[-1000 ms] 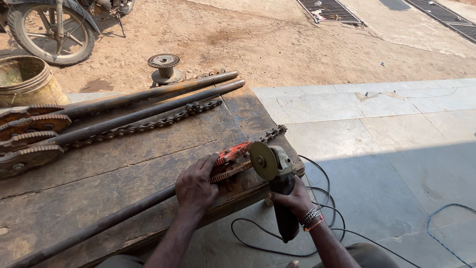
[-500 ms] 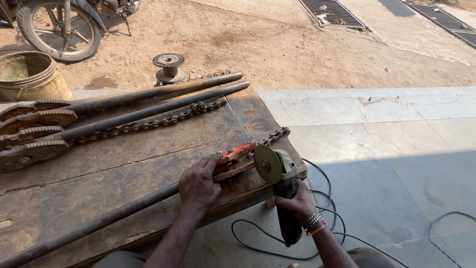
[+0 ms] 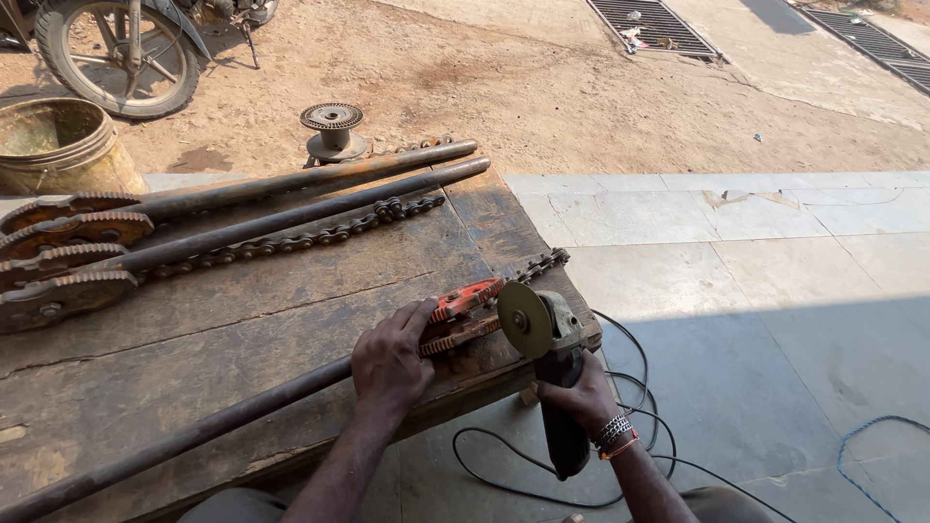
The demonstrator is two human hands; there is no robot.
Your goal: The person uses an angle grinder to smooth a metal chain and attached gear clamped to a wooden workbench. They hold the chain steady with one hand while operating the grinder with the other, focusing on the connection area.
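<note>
My left hand (image 3: 389, 363) presses down on a long rusty chain wrench, near its orange toothed head (image 3: 463, 298) at the right edge of the worn wooden table (image 3: 242, 329). My right hand (image 3: 579, 397) grips the dark body of an angle grinder (image 3: 552, 373), a bracelet on the wrist. The grinder's round disc (image 3: 524, 320) stands upright right beside the orange head, touching or nearly touching it. The wrench's long handle (image 3: 194, 436) runs left toward me across the table. A short piece of roller chain (image 3: 542, 263) hangs past the head.
Several more chain wrenches with toothed heads (image 3: 68, 257) and long pipes (image 3: 310, 189) lie across the table's far side. A black power cord (image 3: 542, 475) loops on the stone floor. A metal bucket (image 3: 60, 145), a motorcycle wheel (image 3: 126, 58) and a small spool (image 3: 332, 126) stand on the dirt beyond.
The view has shifted slightly. Both hands stay in place, the left on the wrench, the right on the grinder with its disc by the orange head.
</note>
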